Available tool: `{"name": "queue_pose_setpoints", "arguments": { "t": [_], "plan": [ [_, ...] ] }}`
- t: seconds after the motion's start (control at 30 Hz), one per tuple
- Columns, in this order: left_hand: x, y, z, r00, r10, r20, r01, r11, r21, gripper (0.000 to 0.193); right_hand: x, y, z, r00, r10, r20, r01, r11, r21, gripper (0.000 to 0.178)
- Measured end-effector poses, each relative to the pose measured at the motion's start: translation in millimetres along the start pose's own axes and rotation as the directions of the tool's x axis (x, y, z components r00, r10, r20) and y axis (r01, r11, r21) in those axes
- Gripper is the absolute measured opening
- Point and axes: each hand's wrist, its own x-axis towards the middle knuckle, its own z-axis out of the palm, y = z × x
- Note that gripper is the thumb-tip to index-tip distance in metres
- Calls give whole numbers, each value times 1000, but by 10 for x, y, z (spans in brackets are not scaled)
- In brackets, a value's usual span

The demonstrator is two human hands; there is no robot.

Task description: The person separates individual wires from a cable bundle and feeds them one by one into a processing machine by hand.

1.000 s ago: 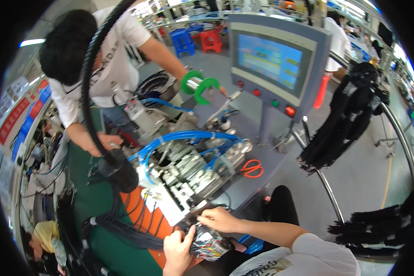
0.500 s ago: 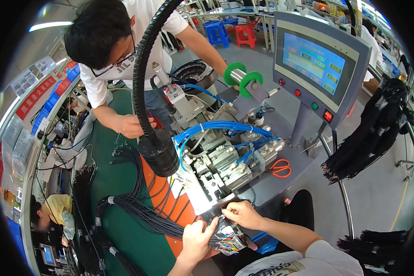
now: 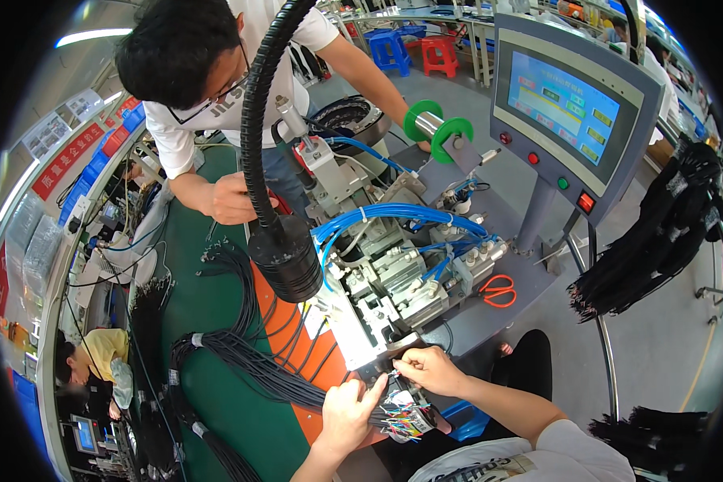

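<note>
Orange-handled scissors (image 3: 498, 291) lie on the grey machine table (image 3: 530, 277) near its right edge. A touchscreen panel (image 3: 570, 104) stands behind them, a green spool (image 3: 438, 132) beside blue hoses (image 3: 394, 215).

Multicoloured wire ends (image 3: 406, 418) showing red, yellow, green and blue, black cable bundle (image 3: 249, 361) lying across an orange mat (image 3: 309, 365) on green bench (image 3: 217, 402); blue hoses (image 3: 394, 215), orange-handled scissors (image 3: 498, 291), green spool (image 3: 435, 128).

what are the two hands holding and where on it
Both hold a black cable bundle at its end of loose coloured wires: left hand grips the bundle, right hand pinches single wires.
</note>
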Motion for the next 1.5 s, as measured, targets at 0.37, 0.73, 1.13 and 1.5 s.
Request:
{"name": "queue_pose_setpoints", "arguments": {
  "t": [0.37,0.73,1.13,1.5],
  "plan": [
    [12,29,-36,1000,-11,-6,11,1000,-16,51,3,44,6,998,47,48,-51,995,91,27],
    [4,-11,-25,1000,-5,29,5,1000,10,57,14,-23,21,1000,5,17,-6,998,61,30],
    [30,32,-20,1000,-23,17,22,999,26,53,-8,-9,25,1000,14,10,-14,996,86,30],
    [40,-9,-42,1000,10,4,-10,1000,-24,51,21,46,29,1000,3,9,-4,997,74,29]
  ]
}}
